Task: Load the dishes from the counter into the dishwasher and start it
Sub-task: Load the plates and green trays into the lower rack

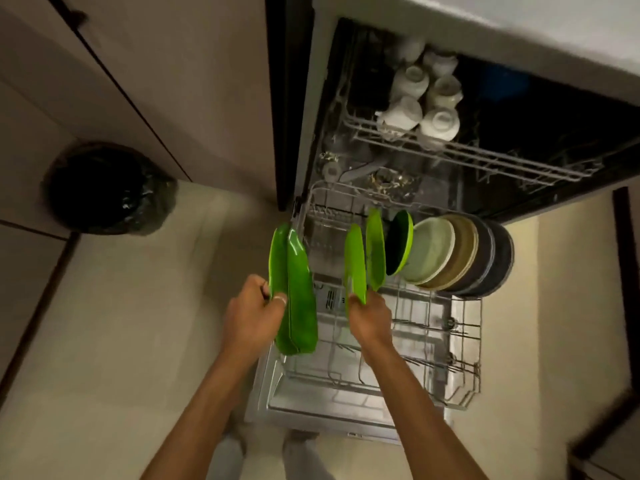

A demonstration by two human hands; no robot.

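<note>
The dishwasher stands open with its lower rack (464, 386) pulled out over the door. My left hand (251, 315) grips a stack of two green plates (294, 292) on edge, just left of the rack. My right hand (369, 315) pinches the near edge of another green plate (355, 263), which stands on edge in the rack's left part. Right of it, a green plate (375, 251), a green bowl (400, 242) and several pale, tan and dark plates (450, 254) stand in a row. White cups (420, 98) sit upside down in the upper rack (491, 155).
A bin with a black liner (107, 188) stands on the floor at the left, beside beige cabinet fronts (156, 81). The white countertop edge (519, 26) runs over the dishwasher. The near and right parts of the lower rack hold only bare tines.
</note>
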